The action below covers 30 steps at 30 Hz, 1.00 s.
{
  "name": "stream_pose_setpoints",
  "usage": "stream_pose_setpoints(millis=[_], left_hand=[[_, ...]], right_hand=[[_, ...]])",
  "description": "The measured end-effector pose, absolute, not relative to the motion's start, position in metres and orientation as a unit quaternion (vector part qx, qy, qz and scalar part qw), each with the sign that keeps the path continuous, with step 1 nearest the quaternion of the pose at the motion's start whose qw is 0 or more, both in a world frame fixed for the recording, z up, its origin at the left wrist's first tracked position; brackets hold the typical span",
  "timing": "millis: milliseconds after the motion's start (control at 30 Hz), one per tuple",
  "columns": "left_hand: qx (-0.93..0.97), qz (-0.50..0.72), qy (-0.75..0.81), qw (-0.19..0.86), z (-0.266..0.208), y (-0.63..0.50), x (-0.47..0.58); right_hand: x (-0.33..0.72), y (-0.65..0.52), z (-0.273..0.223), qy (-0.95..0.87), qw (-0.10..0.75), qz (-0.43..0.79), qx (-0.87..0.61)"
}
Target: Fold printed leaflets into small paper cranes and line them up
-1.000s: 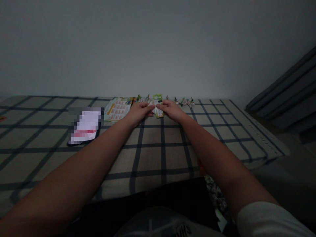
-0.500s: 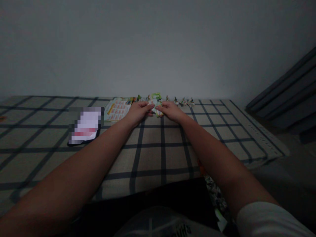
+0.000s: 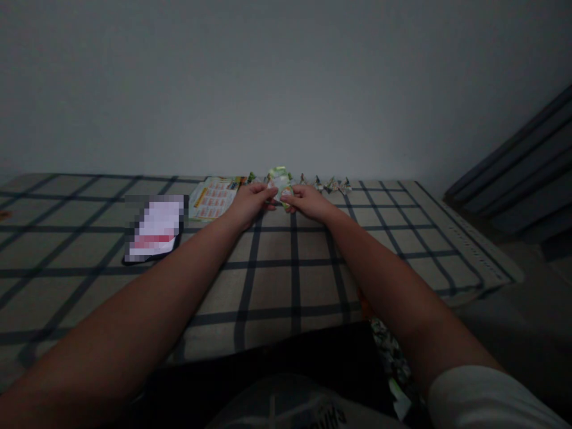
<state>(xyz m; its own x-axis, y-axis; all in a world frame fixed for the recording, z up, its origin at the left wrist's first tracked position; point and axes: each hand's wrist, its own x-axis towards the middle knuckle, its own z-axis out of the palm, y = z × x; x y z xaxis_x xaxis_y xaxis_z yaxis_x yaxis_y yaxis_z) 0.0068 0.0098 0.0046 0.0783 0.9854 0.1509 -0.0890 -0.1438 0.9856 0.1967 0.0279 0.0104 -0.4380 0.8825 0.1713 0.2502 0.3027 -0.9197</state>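
A small piece of printed green-and-white paper (image 3: 280,178) is pinched between my two hands above the far part of the table. My left hand (image 3: 252,201) is closed on its left edge, thumb on top. The thumb and fingers of my right hand (image 3: 309,200) grip its lower right side. The paper looks bent or partly folded; its exact shape is too small and dark to make out. Behind my hands, several small folded paper pieces (image 3: 338,185) stand in a row along the table's back edge.
Left of my left hand lies a stack of printed sheets (image 3: 213,199). A phone (image 3: 156,226) with a lit, blurred screen lies nearer on the checked tablecloth (image 3: 272,286). A plain wall (image 3: 286,83) rises behind the table. Patterned scraps (image 3: 391,345) show beneath my right forearm.
The paper has changed shape between my fingers: it looks wider at the top, and its lower end reaches less far down. My hands have hardly moved.
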Motion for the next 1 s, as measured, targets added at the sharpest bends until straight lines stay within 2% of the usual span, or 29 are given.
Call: stream_pose_setpoints(millis=[300, 467, 800, 1000], left_hand=[[0.582, 0.523, 0.444, 0.437, 0.003, 0.009, 0.006], [0.538, 0.571, 0.410, 0.464, 0.000, 0.014, 0.006], [0.508, 0.595, 0.398, 0.480, 0.002, 0.016, 0.008], [0.496, 0.564, 0.409, 0.518, 0.000, 0.019, 0.005]], right_hand=[[0.195, 0.016, 0.022, -0.736, 0.340, 0.431, -0.397], [0.195, 0.012, 0.027, -0.743, 0.328, 0.410, -0.415], [0.195, 0.025, 0.014, -0.715, 0.391, 0.425, -0.394], [0.196, 0.029, 0.014, -0.654, 0.434, 0.497, -0.370]])
